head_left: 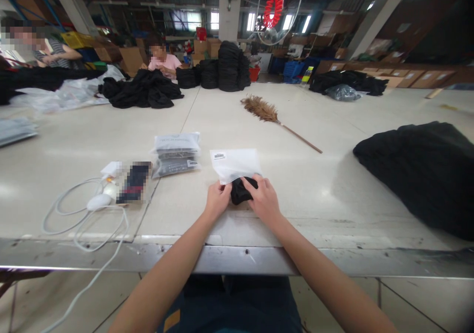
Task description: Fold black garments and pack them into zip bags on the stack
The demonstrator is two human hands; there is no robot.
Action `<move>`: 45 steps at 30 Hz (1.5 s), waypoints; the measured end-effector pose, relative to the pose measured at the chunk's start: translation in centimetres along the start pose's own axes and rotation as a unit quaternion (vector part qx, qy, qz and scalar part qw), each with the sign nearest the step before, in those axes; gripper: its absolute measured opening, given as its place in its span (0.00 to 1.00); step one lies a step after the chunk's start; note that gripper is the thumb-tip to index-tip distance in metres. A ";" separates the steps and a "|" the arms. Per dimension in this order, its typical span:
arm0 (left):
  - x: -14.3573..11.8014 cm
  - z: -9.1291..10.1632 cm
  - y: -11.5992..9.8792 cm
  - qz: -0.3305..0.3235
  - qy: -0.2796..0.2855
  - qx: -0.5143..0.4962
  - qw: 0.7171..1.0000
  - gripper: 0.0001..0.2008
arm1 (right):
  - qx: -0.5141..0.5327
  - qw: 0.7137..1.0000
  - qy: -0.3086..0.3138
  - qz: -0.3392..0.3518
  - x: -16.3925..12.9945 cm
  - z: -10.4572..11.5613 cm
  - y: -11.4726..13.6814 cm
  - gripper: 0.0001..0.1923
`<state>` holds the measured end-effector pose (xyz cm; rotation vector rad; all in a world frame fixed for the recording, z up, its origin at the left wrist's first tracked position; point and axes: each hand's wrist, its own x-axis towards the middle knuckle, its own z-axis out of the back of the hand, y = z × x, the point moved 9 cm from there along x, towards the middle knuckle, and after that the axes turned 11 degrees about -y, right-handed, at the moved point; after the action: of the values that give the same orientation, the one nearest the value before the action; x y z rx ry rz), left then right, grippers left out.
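A white plastic bag point(237, 162) with a barcode label lies flat on the table, its mouth toward me. Partly inside that mouth is a folded black garment point(240, 193). My left hand point(217, 199) pinches the left corner of the bag's opening, its fingers closed. At the other side, my right hand point(263, 197) is closed around the garment and the bag's edge, with a finger lying across the black cloth. Left of the bag, a small stack of filled bags point(177, 154) holds dark folded cloth.
A phone point(134, 182) and white charging cable point(99, 202) lie at left. A feather duster point(261, 108) lies beyond the bag; a black cloth pile point(418, 170) fills the right. Black stacks point(229, 68) stand at the far edge, with two people seated behind at left.
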<state>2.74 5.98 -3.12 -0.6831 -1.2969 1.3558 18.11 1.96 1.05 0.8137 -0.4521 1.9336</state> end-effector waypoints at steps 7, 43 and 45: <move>0.1 -1.4 0.5 0.007 0.062 -0.031 0.998 0.17 | -0.009 1.000 0.014 -0.018 0.1 -0.5 -0.8 0.35; 1.4 -2.6 2.4 0.048 0.124 -0.106 0.986 0.06 | -0.015 0.996 0.080 -0.036 4.1 -3.7 0.7 0.29; 1.4 -2.9 3.2 0.098 0.118 -0.136 0.979 0.05 | -0.023 0.995 0.099 -0.015 4.7 -4.0 0.9 0.29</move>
<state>4.06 8.73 -6.39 -1.1522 -1.2583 1.2175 14.42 6.94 1.58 0.5876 -0.3617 1.9459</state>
